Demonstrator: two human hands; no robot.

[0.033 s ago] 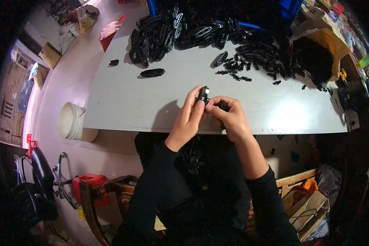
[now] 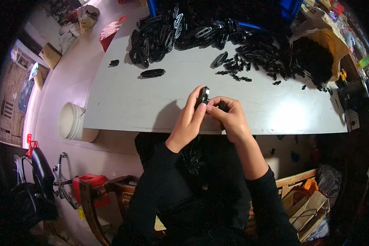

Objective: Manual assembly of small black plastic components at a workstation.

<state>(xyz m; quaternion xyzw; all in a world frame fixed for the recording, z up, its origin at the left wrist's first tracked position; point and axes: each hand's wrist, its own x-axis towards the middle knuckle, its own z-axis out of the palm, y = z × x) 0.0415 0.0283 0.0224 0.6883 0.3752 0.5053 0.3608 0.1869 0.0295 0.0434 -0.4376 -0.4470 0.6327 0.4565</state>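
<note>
My left hand (image 2: 191, 116) is closed around a small, long black plastic part (image 2: 205, 93) with a shiny face, held upright above the near half of the table. The thumb and fingertips of my right hand (image 2: 230, 117) pinch at its lower end. Dark pieces (image 2: 223, 107) also show in the curl of my right hand; their kind is hidden by the fingers. Beyond my hands lies a single black oval plastic part (image 2: 152, 73). A smaller black piece (image 2: 114, 63) sits at the table's left.
On the white table (image 2: 127, 102), a heap of black oval parts (image 2: 168, 39) lies at the back, with small black pieces (image 2: 238, 65) scattered to its right. A sack of black pieces (image 2: 336, 45) leans at the far right. A white bucket (image 2: 67, 121) stands left.
My left thumb has shifted slightly on the black part, and the part is turned a little. Both hands stay in nearly the same place.
</note>
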